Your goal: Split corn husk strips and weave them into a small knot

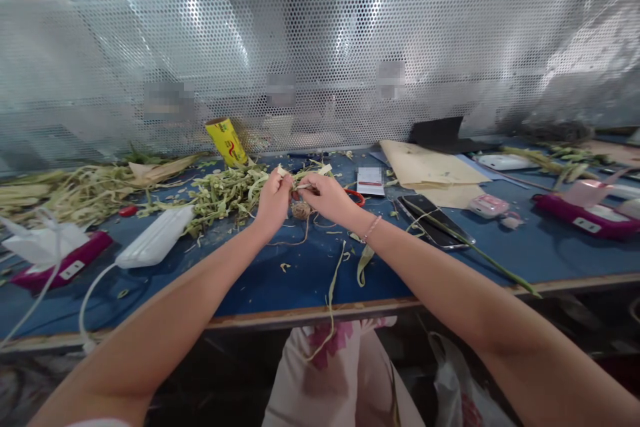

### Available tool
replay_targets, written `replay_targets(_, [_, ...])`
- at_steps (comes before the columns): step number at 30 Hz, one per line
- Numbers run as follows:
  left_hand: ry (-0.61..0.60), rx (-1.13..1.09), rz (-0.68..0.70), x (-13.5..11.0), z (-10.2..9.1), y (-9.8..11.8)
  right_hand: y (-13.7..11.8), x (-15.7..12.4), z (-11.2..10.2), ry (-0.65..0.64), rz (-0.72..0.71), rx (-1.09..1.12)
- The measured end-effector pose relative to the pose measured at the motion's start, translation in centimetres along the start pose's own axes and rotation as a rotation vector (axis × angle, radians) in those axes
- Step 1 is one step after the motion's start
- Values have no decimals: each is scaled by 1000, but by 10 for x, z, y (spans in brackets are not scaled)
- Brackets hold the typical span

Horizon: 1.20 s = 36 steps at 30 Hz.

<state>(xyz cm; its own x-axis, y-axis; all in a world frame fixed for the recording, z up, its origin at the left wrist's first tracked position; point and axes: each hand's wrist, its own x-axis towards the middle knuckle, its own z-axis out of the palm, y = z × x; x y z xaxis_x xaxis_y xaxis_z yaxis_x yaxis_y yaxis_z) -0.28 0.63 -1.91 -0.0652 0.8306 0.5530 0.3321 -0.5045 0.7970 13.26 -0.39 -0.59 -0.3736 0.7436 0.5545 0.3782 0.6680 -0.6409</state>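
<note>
Both my hands meet over the blue table (280, 280), a little beyond its middle. My left hand (273, 201) is closed in a pinch on a pale green leaf strip (289, 175). My right hand (325, 197) is closed too, its fingertips pinching the same strip from the right. Just below the hands lies a small ball of brown twine (301, 210), with a loose thread trailing toward me. A heap of green and yellowish leaf strips (225, 192) lies directly left of the hands. Red-handled scissors (356, 196) sit just behind my right wrist.
A yellow roll (227, 141) stands at the back by the perforated metal screen (320, 60). A white power bank (155, 245) and a magenta box (63, 268) lie left. A black phone (434, 221), brown paper (425, 170) and a pink box (487, 205) lie right.
</note>
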Motion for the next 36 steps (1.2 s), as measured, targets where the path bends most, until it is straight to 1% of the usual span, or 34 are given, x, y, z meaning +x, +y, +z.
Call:
replay_targets(4, [-25, -48, -71, 0, 0, 1, 2, 3, 1, -30, 34, 162])
replay_targets(8, [-36, -40, -99, -3, -1, 8, 7, 4, 2, -53, 0, 277])
replay_targets(12, [-24, -63, -103, -3, -1, 10, 9, 5, 3, -66, -5, 273])
replay_targets(15, [-26, -122, -121, -1, -2, 7, 9, 5, 3, -49, 39, 256])
replay_targets(18, [-56, -171, -142, 1, -3, 4, 11, 5, 4, -29, 95, 247])
replay_targets(22, [-83, -190, -209, 0, -4, 5, 20, 6, 5, 27, 145, 222])
replay_targets(27, [-130, -337, -320, -2, -3, 10, 27, 6, 5, 97, 103, 201])
replay_targets(30, [-182, -409, -387, -2, -6, 12, 27, 6, 2, 147, 120, 186])
replay_targets(33, [-178, -420, -431, 0, -12, 17, 29, 9, -3, 221, 155, 201])
replay_targets(36, [-145, -525, -403, 3, -20, 23, 35, 13, -6, 290, 219, 208])
